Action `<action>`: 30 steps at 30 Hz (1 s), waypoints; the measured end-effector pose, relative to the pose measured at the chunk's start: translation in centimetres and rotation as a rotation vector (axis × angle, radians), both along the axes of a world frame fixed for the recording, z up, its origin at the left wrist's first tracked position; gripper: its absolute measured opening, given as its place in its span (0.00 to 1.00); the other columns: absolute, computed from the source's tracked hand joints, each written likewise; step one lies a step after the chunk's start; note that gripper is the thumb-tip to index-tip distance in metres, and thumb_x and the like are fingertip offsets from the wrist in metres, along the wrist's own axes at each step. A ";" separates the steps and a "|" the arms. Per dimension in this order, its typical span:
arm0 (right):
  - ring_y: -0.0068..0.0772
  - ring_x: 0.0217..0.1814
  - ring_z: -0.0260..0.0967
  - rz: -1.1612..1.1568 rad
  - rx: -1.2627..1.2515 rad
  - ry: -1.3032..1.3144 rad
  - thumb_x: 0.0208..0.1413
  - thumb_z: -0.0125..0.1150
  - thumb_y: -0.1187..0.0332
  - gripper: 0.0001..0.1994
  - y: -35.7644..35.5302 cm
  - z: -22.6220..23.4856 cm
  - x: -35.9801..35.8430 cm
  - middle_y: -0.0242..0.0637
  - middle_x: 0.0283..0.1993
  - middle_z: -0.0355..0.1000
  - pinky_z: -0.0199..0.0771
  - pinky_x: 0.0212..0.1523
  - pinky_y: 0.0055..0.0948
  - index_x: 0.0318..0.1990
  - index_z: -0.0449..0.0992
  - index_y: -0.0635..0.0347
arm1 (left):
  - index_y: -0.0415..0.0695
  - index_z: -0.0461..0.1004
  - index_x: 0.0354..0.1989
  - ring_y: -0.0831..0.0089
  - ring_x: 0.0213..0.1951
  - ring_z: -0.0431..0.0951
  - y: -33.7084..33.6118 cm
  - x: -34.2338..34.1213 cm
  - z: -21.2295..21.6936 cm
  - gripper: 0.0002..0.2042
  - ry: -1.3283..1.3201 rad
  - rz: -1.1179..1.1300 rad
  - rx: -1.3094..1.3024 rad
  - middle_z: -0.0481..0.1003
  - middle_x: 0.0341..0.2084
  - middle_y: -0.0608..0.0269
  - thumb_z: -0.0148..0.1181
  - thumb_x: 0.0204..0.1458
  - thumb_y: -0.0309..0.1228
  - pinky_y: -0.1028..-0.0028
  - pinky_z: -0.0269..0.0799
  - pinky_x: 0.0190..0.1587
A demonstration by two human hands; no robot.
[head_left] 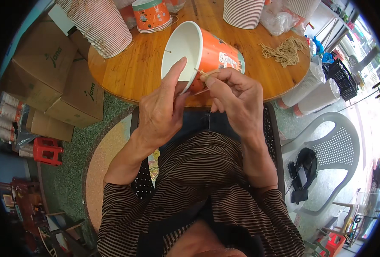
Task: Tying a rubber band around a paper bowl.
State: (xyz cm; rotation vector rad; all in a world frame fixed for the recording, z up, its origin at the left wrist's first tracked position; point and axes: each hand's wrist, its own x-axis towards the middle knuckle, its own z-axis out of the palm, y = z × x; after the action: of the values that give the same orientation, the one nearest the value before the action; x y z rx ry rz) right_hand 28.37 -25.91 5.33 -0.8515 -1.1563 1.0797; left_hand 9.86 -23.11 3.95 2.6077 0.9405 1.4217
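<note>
My left hand grips the near rim of an orange paper bucket, its thumb inside and its fingers beneath. The bucket is tipped on its side over the table's near edge, its white mouth facing left. With thumb and forefinger my right hand pinches a thin tan string at the outside of the rim. A short bit of string shows on the inner wall across from it. Whether the pinched string passes through the wall cannot be made out.
On the round wooden table stand a stack of paper buckets, an upright orange bucket, another stack and a heap of tan strings. Cardboard boxes are at left, a grey plastic chair at right.
</note>
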 end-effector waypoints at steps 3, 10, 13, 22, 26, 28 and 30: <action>0.12 0.22 0.67 0.014 -0.033 -0.022 0.65 0.62 0.71 0.08 -0.1 0.2 0.6 0.30 0.30 0.78 0.67 0.21 0.16 0.39 0.81 0.70 | 0.35 0.63 0.68 0.62 0.39 0.87 0.3 0.0 0.0 0.33 -0.026 -0.009 0.002 0.84 0.35 0.51 0.64 0.51 0.11 0.70 0.81 0.41; 0.08 0.22 0.64 -0.060 -0.110 -0.064 0.64 0.63 0.71 0.08 0.1 -0.4 0.9 0.26 0.26 0.75 0.62 0.21 0.16 0.38 0.82 0.69 | 0.36 0.72 0.63 0.62 0.34 0.86 0.5 0.3 -0.2 0.28 -0.023 -0.028 0.183 0.84 0.39 0.52 0.63 0.50 0.11 0.67 0.80 0.35; 0.06 0.23 0.61 -0.069 -0.075 -0.115 0.64 0.64 0.72 0.07 0.2 -0.9 0.8 0.22 0.24 0.73 0.58 0.22 0.15 0.37 0.81 0.68 | 0.36 0.72 0.63 0.63 0.32 0.84 0.7 0.7 -0.4 0.28 0.012 -0.024 0.231 0.83 0.39 0.53 0.63 0.49 0.11 0.67 0.80 0.33; 0.05 0.29 0.64 -0.100 -0.051 -0.082 0.63 0.64 0.74 0.05 0.1 -1.1 0.7 0.21 0.29 0.75 0.57 0.30 0.10 0.38 0.82 0.69 | 0.37 0.72 0.63 0.65 0.30 0.84 0.8 0.9 -1.1 0.29 0.027 0.011 0.251 0.83 0.36 0.55 0.63 0.48 0.12 0.67 0.78 0.30; 0.04 0.24 0.59 -0.158 -0.020 -0.023 0.62 0.65 0.73 0.07 0.5 -1.7 0.4 0.18 0.23 0.70 0.51 0.22 0.14 0.34 0.81 0.68 | 0.36 0.72 0.63 0.65 0.29 0.83 0.5 1.3 -1.0 0.28 0.061 -0.008 0.296 0.83 0.35 0.54 0.63 0.49 0.13 0.67 0.78 0.30; 0.04 0.23 0.58 -0.166 -0.001 -0.007 0.62 0.65 0.73 0.07 0.6 -1.7 0.4 0.17 0.22 0.68 0.50 0.21 0.14 0.33 0.81 0.68 | 0.36 0.72 0.63 0.64 0.29 0.83 0.1 1.4 -1.3 0.28 0.059 0.001 0.247 0.83 0.35 0.54 0.64 0.50 0.14 0.67 0.79 0.31; 0.05 0.21 0.54 -0.235 0.007 -0.173 0.61 0.66 0.73 0.08 0.6 -1.4 0.6 0.16 0.19 0.64 0.49 0.20 0.16 0.31 0.80 0.68 | 0.37 0.72 0.63 0.63 0.29 0.84 0.0 1.3 -1.6 0.27 0.055 0.011 0.199 0.83 0.35 0.53 0.64 0.50 0.14 0.67 0.79 0.31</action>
State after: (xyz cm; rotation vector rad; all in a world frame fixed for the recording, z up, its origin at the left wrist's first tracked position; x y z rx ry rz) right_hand 28.95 -25.27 3.94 -1.0633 -1.1681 0.8209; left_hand 11.18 -23.07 2.37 2.7999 0.8608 1.5272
